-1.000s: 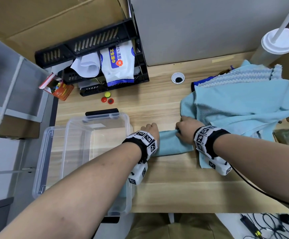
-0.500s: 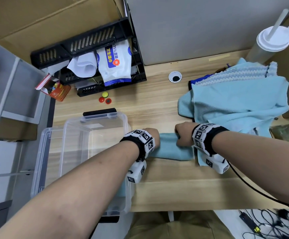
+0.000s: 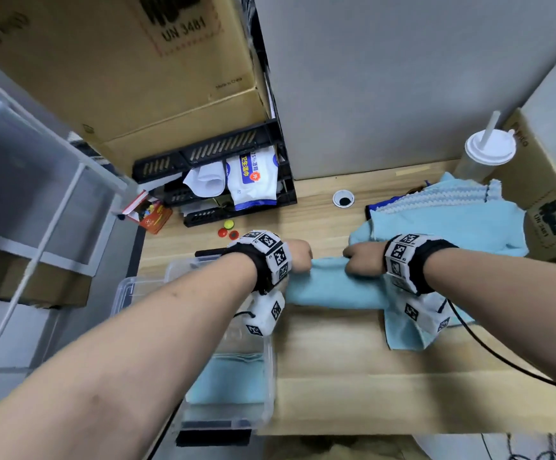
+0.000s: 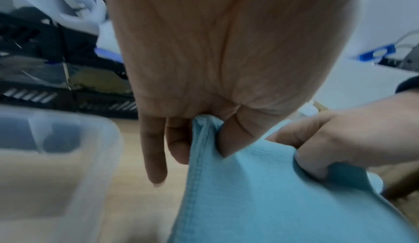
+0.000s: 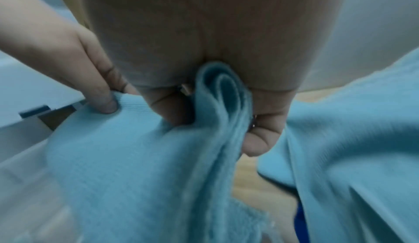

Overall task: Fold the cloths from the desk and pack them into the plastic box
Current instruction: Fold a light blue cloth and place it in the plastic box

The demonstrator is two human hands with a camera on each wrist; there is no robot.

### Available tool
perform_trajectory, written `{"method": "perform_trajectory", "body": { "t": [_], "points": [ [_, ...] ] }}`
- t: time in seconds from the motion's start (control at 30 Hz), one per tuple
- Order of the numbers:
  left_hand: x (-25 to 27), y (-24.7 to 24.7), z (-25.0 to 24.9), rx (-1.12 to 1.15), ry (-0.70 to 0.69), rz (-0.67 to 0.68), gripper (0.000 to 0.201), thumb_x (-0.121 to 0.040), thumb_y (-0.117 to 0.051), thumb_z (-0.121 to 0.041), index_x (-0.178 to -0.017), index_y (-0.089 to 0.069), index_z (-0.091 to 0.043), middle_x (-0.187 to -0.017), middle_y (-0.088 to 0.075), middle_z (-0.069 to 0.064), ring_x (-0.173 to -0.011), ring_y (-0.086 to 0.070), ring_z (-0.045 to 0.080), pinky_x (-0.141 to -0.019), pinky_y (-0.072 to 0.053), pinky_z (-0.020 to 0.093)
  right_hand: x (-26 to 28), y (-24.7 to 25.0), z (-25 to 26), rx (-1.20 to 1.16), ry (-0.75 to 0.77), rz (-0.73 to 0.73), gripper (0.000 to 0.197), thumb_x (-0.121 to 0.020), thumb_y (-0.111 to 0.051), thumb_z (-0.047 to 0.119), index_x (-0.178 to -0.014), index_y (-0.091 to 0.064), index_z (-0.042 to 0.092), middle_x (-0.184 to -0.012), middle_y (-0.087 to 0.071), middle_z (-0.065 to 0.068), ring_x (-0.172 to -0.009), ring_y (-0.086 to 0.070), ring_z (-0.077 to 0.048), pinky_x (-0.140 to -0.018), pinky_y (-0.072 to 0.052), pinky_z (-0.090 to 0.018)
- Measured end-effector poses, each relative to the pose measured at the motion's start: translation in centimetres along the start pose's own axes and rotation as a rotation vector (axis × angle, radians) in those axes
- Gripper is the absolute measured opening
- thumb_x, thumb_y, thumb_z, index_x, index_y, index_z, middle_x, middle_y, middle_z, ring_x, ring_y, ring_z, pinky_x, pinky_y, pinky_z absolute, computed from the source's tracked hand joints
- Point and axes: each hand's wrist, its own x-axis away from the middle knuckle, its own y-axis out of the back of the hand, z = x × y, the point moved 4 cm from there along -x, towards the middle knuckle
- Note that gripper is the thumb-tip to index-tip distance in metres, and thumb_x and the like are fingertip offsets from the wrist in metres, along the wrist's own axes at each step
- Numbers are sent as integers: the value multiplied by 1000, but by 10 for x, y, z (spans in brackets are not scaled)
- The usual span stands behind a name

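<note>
Above the wooden counter (image 3: 353, 353), just right of the clear plastic box (image 3: 271, 370), both hands hold one light blue cloth (image 3: 333, 290) stretched between them as a folded band. The left hand (image 3: 298, 257) grips its left end: in the left wrist view the hemmed edge runs up between the thumb and the curled fingers (image 4: 179, 139), pinched tight at the knuckles, and the cloth (image 4: 260, 193) hangs down from there. The right hand (image 3: 364, 262) grips the other end; the right wrist view shows a doubled loop of cloth (image 5: 222, 92) bunched between its thumb (image 5: 260, 139) and curled fingers (image 5: 167, 107), with the rest of the fabric falling below. Each wrist view also catches the opposite hand's fingers pressing into the same cloth. The two hands are near one another, knuckles up, with a short span of cloth between them.

Inside the plastic box, at its near end, lies another folded blue cloth (image 3: 227, 380). Behind and to the right of the right hand, a pile of blue cloths (image 3: 452, 220) rests on the counter, a striped one on top at the back. A lidded cup with a straw (image 3: 489, 151) stands beyond the pile, and a black rack (image 3: 210, 154) holding a pack of wipes (image 3: 253, 180) sits at the counter's far left.
</note>
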Motion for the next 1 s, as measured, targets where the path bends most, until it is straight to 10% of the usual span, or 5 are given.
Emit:
{"method": "perform_trajectory", "body": {
  "t": [0.17, 0.4, 0.63, 0.83, 1.0],
  "points": [
    [54, 42, 39, -78, 40, -32, 31, -92, -47, -4, -113, -60, 16, -125, -58, 29, -86, -47, 33, -59, -29, 29, 33, 53, 53, 11, 66, -44, 37, -95, -42, 17, -127, -54, 4, -123, -59, -14, -102, -58, -28, -68, -38, -26],
    [95, 13, 119, -80, 202, -94, 29, -99, -36, -6, -107, -63, -8, -109, -63, 9, -96, -61, 23, -73, -44, 20, 21, 39, 149, -54, 156, 31, 14, -86, -50, 6, -99, -56, 5, -72, -54, -7, -60, -55, -26, -44, -47, -25],
    [70, -83, 167, -171, 198, 48, 38, -98, -42, -13, -132, -57, -8, -136, -57, 11, -124, -54, 29, -106, -40, 37, -8, -21, 210, 277, 257, 77, 12, -85, -57, 10, -94, -64, 7, -81, -61, -6, -73, -57, -22, -57, -47, -25],
    [-21, -186, 226, -198, 138, 297, 10, -70, -68, -26, -72, -61, -19, -81, -71, 8, -75, -69, 33, -71, -60, 47, -46, -62, 241, 503, 211, 151, 11, -79, -58, 15, -84, -63, 6, -83, -66, -10, -79, -66, -29, -71, -57, -35],
    [30, -156, 189, -406, -56, 266, 11, -82, -68, -22, -85, -61, -14, -91, -68, 7, -89, -67, 33, -77, -58, 49, -103, -101, 231, 695, 117, 237, 22, -67, -79, 24, -82, -66, 13, -79, -69, -5, -69, -68, -25, -71, -58, -44]
  ]
}}
